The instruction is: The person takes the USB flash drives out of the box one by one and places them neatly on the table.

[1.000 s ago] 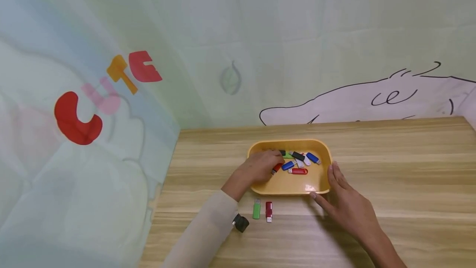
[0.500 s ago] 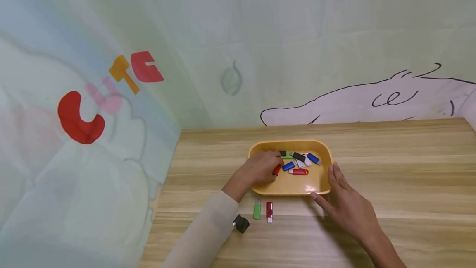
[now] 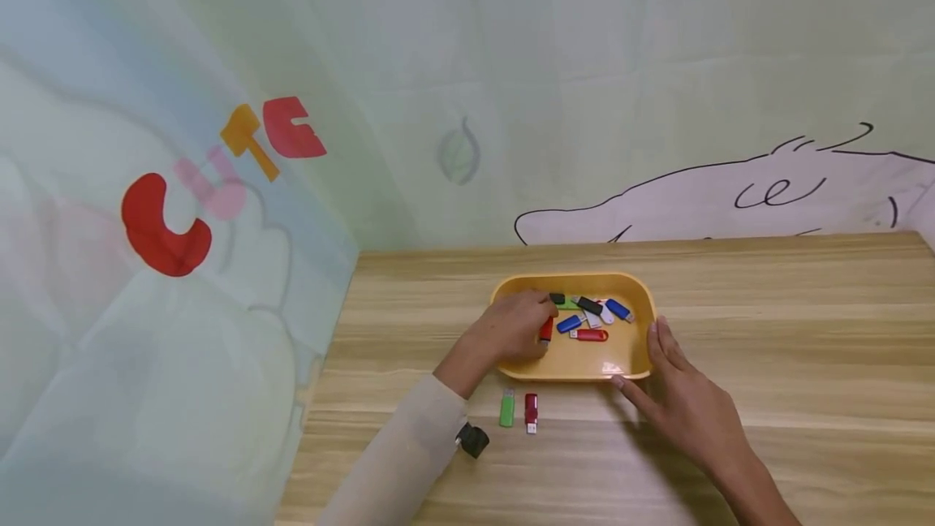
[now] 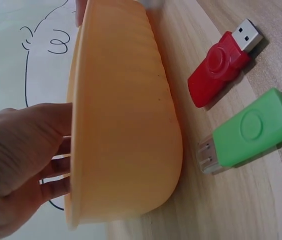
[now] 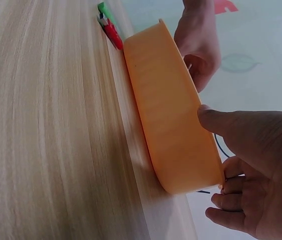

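My left hand (image 3: pixel 511 327) reaches into the left part of a yellow plastic tray (image 3: pixel 573 365) and pinches a red USB flash drive (image 3: pixel 546 330) between thumb and fingers. In the left wrist view the tray's wall (image 4: pixel 126 110) hides that drive and the fingertips. At the tray's front right corner rests my right hand (image 3: pixel 697 412), its thumb against the front rim and its extended fingers along the right side. Other drives lie loose in the tray: a blue one (image 3: pixel 571 323), a red one (image 3: pixel 588 335), a black one (image 3: pixel 588 305) and several more.
In front of the tray, a green USB drive (image 3: pixel 507 409) and a dark red one (image 3: pixel 531 413) lie side by side on the wooden table (image 3: pixel 803 331). A printed cloth (image 3: pixel 409 169) hangs behind the table and along its left.
The red drive at my left fingertips has turned from slanted to nearly upright in the head view. My right hand stays at the tray's corner. The head view has shifted slightly.
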Demonstrator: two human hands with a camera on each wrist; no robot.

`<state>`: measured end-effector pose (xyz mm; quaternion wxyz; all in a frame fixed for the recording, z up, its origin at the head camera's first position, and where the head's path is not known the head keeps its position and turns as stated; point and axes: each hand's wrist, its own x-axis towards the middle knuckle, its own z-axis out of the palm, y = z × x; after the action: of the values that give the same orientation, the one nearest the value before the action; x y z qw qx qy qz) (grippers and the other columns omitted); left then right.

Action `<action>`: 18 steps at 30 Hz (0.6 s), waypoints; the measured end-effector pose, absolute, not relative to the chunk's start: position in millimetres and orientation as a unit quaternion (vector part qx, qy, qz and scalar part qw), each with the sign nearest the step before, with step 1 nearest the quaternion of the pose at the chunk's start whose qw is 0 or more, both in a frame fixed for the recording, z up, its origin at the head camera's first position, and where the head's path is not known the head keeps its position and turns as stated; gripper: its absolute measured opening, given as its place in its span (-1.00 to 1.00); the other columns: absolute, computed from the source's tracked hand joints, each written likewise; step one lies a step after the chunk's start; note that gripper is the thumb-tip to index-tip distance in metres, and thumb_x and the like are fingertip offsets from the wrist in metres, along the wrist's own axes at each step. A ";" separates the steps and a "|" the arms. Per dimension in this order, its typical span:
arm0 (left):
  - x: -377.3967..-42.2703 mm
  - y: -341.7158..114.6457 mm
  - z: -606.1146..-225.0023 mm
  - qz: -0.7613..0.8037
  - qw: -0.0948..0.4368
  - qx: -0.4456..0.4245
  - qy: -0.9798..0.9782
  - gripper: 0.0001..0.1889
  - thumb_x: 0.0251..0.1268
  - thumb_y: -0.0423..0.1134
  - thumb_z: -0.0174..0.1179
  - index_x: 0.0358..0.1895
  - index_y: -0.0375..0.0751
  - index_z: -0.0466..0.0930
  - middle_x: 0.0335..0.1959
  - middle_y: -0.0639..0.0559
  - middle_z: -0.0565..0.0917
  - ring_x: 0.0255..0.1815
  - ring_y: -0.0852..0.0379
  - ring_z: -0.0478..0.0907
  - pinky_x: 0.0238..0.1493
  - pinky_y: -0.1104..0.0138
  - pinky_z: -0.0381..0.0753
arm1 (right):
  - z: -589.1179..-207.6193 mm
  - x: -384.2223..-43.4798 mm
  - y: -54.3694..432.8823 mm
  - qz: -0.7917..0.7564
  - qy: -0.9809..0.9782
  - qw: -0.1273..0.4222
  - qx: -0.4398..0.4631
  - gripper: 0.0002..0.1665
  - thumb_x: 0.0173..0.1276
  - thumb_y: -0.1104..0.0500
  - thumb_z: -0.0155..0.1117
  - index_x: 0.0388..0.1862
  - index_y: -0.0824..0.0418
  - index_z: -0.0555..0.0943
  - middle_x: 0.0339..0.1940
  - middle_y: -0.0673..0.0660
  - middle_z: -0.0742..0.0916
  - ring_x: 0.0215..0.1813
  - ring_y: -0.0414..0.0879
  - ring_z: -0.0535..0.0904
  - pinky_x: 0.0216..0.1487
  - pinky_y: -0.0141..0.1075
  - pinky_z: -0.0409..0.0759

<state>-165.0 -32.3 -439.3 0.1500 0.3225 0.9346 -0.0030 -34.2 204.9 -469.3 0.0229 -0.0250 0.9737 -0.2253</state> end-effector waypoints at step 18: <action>-143.2 -47.0 -410.5 0.070 0.107 0.347 0.929 -0.45 0.29 0.02 0.49 0.27 -0.09 0.62 0.19 0.04 0.61 0.21 0.12 0.50 0.38 0.31 0.57 | -469.0 -35.0 204.9 -0.224 0.974 0.031 -0.023 0.27 0.44 -0.44 0.29 0.71 0.36 0.04 0.73 0.38 0.16 0.46 0.51 0.44 0.07 0.32 0.66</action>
<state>-143.2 -47.0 -410.5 0.1073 0.3468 0.9291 0.0702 -35.0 204.9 -469.0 0.0309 -0.0232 0.9737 -0.2245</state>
